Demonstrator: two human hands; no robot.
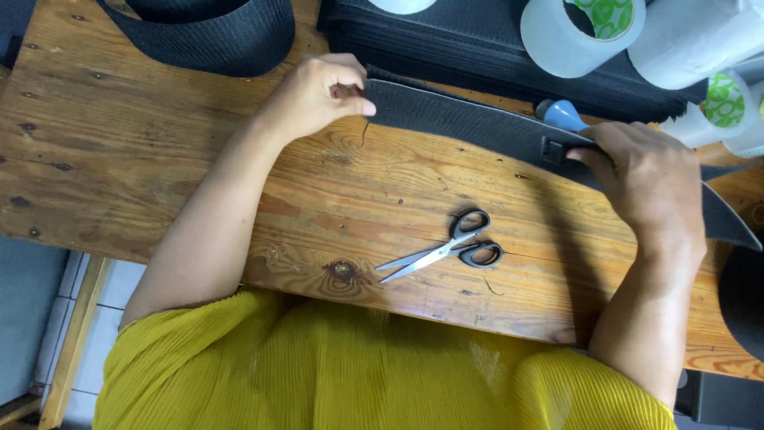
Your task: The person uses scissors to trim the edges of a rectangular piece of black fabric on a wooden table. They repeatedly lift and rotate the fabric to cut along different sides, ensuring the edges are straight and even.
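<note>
One pair of scissors [447, 248], three tape rolls [579, 32], one black strap [469, 123].

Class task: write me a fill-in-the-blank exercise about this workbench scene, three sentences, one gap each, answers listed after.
1. Both hands hold a black ____ stretched across the wooden table.
2. The scissors lying on the table have ____ handles.
3. The left hand pinches the strap's end, while the right hand presses near a small black ____.

Missing words: strap; black; buckle

Sewing workshop: worn wooden bench [159, 159], webbing rolls [207, 32], scissors [446, 248], tape [581, 32].
</note>
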